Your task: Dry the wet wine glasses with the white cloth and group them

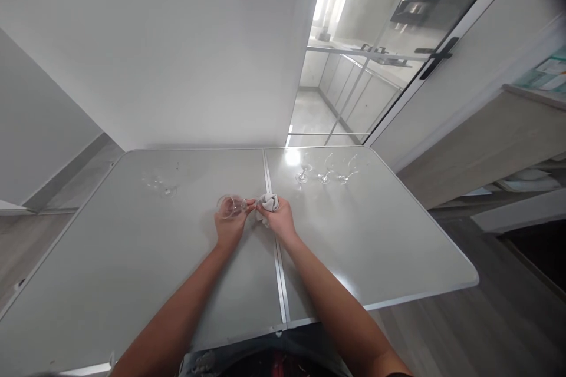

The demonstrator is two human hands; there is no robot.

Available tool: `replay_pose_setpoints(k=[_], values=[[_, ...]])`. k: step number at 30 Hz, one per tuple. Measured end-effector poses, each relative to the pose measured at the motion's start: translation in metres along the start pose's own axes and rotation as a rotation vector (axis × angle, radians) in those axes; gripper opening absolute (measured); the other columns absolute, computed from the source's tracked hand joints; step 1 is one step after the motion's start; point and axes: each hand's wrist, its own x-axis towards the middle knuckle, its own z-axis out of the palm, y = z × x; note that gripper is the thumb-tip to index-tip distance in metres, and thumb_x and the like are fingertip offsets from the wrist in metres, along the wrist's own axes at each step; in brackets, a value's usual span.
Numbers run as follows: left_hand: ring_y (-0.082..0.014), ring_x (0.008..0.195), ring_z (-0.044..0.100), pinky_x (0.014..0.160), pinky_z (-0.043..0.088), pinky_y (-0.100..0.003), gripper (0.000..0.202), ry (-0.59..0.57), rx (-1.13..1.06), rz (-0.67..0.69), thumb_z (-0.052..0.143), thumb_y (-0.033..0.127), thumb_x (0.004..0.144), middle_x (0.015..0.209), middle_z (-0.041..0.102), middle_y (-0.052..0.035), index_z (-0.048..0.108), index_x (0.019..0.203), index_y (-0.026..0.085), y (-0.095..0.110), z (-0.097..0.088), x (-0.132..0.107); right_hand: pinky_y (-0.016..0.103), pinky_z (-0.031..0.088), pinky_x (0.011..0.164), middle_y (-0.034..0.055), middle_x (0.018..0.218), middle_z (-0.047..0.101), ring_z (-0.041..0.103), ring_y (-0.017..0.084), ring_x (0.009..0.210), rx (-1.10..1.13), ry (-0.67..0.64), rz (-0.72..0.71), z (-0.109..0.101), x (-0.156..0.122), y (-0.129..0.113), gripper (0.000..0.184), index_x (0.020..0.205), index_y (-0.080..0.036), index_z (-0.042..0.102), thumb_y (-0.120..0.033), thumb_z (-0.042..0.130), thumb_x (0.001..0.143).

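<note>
A clear stemmed wine glass (234, 205) lies sideways in my left hand (229, 225), its bowl pointing left and its stem toward the right. The fingers of that hand are closed around the bowl and stem. My right hand (282, 219) grips a crumpled white cloth (269, 202) at the foot end of the glass. The cloth and fingers hide most of the foot. Both hands are just above the middle of the grey table (168, 283), close to its metal seam.
Three stemmed glasses stand in a row at the back right: one glass (302, 175), a second (325, 177) and a third (346, 177). Another clear glass (167, 191) lies at the back left. A white wall (186, 59) and a glass door (354, 88) border the far edge.
</note>
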Motion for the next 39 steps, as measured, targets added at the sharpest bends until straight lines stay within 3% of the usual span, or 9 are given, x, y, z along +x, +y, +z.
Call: replay_pose_setpoints(k=[3, 7, 10, 12, 14, 23, 27, 34, 39], values=[[-0.0231, 0.089, 0.076, 0.086, 0.062, -0.039, 0.032, 0.067, 0.059, 0.002, 0.081, 0.036, 0.077, 0.091, 0.077, -0.0057, 0.059, 0.094, 0.02, -0.002, -0.002, 0.004, 0.028, 0.047, 0.07, 0.0003, 0.076, 0.063, 0.055, 0.015, 0.07, -0.186, 0.005, -0.122, -0.007, -0.002, -0.009, 0.031, 0.085, -0.019, 0.071, -0.049, 0.073, 0.08], [-0.0215, 0.093, 0.075, 0.087, 0.06, -0.036, 0.031, 0.118, 0.074, -0.014, 0.079, 0.037, 0.08, 0.096, 0.076, -0.007, 0.058, 0.095, 0.019, -0.005, -0.003, 0.009, 0.033, 0.047, 0.088, 0.0075, 0.099, 0.06, 0.058, 0.02, 0.092, -0.32, 0.082, -0.356, -0.008, -0.006, -0.018, 0.039, 0.061, -0.02, 0.068, -0.045, 0.063, 0.09], [-0.0192, 0.089, 0.074, 0.082, 0.061, -0.034, 0.031, 0.083, 0.028, -0.019, 0.076, 0.04, 0.081, 0.102, 0.074, -0.0081, 0.06, 0.096, 0.019, -0.008, -0.004, 0.01, 0.031, 0.048, 0.09, 0.0077, 0.113, 0.061, 0.061, 0.017, 0.09, -0.292, -0.01, -0.453, -0.006, -0.006, -0.018, 0.019, 0.085, -0.021, 0.075, -0.033, 0.062, 0.091], [-0.0186, 0.09, 0.072, 0.079, 0.061, -0.032, 0.031, 0.048, 0.016, -0.008, 0.076, 0.041, 0.08, 0.106, 0.072, -0.0085, 0.062, 0.096, 0.019, -0.009, -0.004, 0.01, 0.028, 0.049, 0.085, 0.0056, 0.11, 0.064, 0.063, 0.015, 0.083, -0.338, -0.122, -0.454, -0.005, -0.006, -0.015, 0.024, 0.112, -0.024, 0.073, -0.026, 0.061, 0.09], [-0.0187, 0.088, 0.071, 0.075, 0.061, -0.03, 0.032, -0.001, 0.034, -0.008, 0.079, 0.041, 0.077, 0.103, 0.071, -0.0072, 0.066, 0.096, 0.019, -0.01, -0.005, 0.009, 0.026, 0.048, 0.082, 0.0039, 0.103, 0.066, 0.064, 0.016, 0.084, -0.476, -0.187, -0.439, -0.003, -0.007, -0.011, 0.033, 0.121, -0.026, 0.069, -0.026, 0.062, 0.09], [-0.0209, 0.084, 0.07, 0.086, 0.06, -0.038, 0.028, -0.188, 0.102, 0.085, 0.08, 0.036, 0.072, 0.088, 0.073, -0.0043, 0.074, 0.095, 0.021, -0.003, -0.002, 0.002, 0.028, 0.038, 0.064, 0.0044, 0.087, 0.074, 0.066, 0.02, 0.074, -0.995, -0.132, -0.304, -0.003, -0.011, -0.014, 0.016, 0.089, -0.024, 0.076, -0.022, 0.06, 0.085], [-0.0203, 0.087, 0.07, 0.09, 0.06, -0.04, 0.04, -0.198, 0.032, 0.034, 0.08, 0.039, 0.073, 0.097, 0.073, -0.0051, 0.07, 0.108, 0.023, -0.001, -0.002, 0.0, 0.029, 0.043, 0.069, 0.0049, 0.089, 0.078, 0.069, 0.023, 0.077, -0.911, -0.005, -0.267, -0.038, -0.003, -0.021, 0.022, 0.095, -0.028, 0.079, -0.023, 0.06, 0.085], [-0.0179, 0.079, 0.07, 0.074, 0.057, -0.03, 0.025, -0.193, 0.053, -0.032, 0.069, 0.044, 0.087, 0.096, 0.072, -0.0062, 0.066, 0.097, 0.022, -0.003, -0.005, 0.0, 0.027, 0.05, 0.077, 0.0074, 0.087, 0.08, 0.075, 0.024, 0.088, -0.796, 0.239, -0.008, -0.148, 0.018, -0.011, 0.022, 0.078, -0.023, 0.082, -0.032, 0.062, 0.08], [-0.0168, 0.073, 0.069, 0.068, 0.054, -0.028, 0.027, -0.206, 0.06, -0.023, 0.064, 0.048, 0.09, 0.093, 0.072, -0.0056, 0.067, 0.093, 0.021, -0.002, -0.005, 0.001, 0.025, 0.05, 0.08, 0.0073, 0.089, 0.08, 0.074, 0.024, 0.094, -0.766, 0.229, 0.021, -0.175, 0.025, 0.0, 0.022, 0.063, -0.021, 0.078, -0.031, 0.063, 0.076]])
